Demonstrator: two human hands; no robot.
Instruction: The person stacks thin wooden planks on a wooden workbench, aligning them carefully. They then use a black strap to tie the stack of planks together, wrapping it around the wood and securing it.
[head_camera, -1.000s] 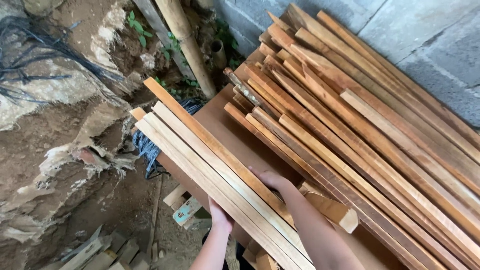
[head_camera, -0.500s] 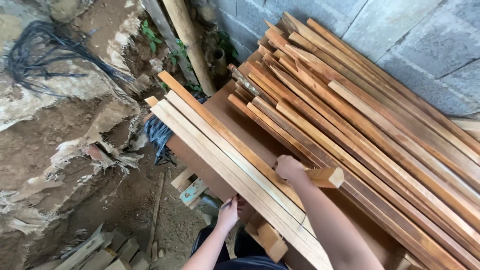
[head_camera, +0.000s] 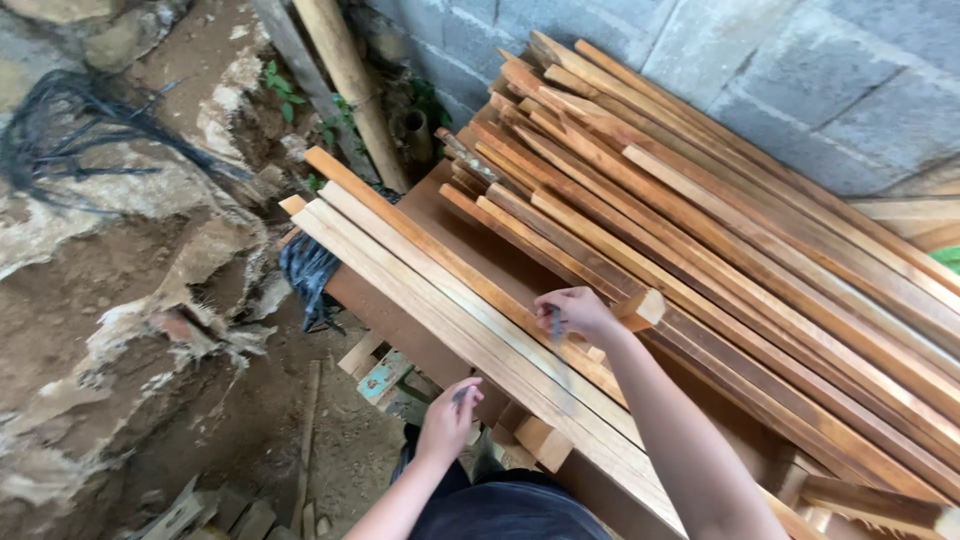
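Grey block wall (head_camera: 800, 70) across the top right. Against it, one large stack of reddish-brown wooden slats (head_camera: 720, 240); well over a dozen, exact count cannot be told, since they overlap. The stack lies on a brown worktop (head_camera: 440, 215) and runs diagonally from upper left to lower right.

Left of the worktop: an earth and rock bank (head_camera: 110, 300), with one tangle of black cable (head_camera: 60, 130) on it. Two poles (head_camera: 340, 70) lean at the top, one pale, one grey.

Near edge of the worktop: four paler slats (head_camera: 420, 270) lying side by side, parallel, apart from the big stack. A dark blue bundle (head_camera: 305, 275) hangs under their far ends.

One short wood block (head_camera: 640, 308) sits just beside the right hand. Small offcuts (head_camera: 385, 375) lie on the ground below.

Two hands in view. Right hand (head_camera: 575, 312) rests on the pale slats, grip narrow, fingers curled down on the wood's upper face. Left hand (head_camera: 450, 420) is at the worktop's near edge below the slats, grip loosely curled; what it holds cannot be told.
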